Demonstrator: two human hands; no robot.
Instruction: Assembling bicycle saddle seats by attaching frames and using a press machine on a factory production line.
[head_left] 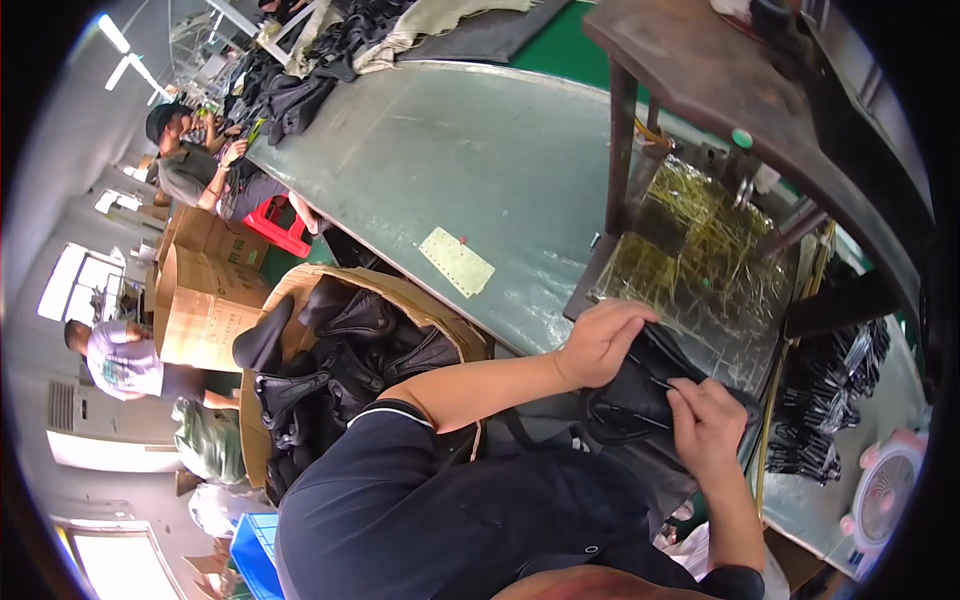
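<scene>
Both hands grip a black shoe (640, 395) at centre right.
Its long axis runs lower left to upper right; left hand (600, 340) and right hand (707, 420) curl closed on it.

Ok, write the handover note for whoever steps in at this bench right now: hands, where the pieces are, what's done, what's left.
Left hand: gripping the top edge of the black boot upper, fingers curled over it.
Right hand: pinching the same upper from its lower right side.
The upper sits at the table's near edge, in front of the glue-streaked metal plate.
Cardboard box at the left holds more black uppers; more black pieces are piled at the right.
Done: one upper picked up. Left: the pieces in the box, apparently.
</scene>
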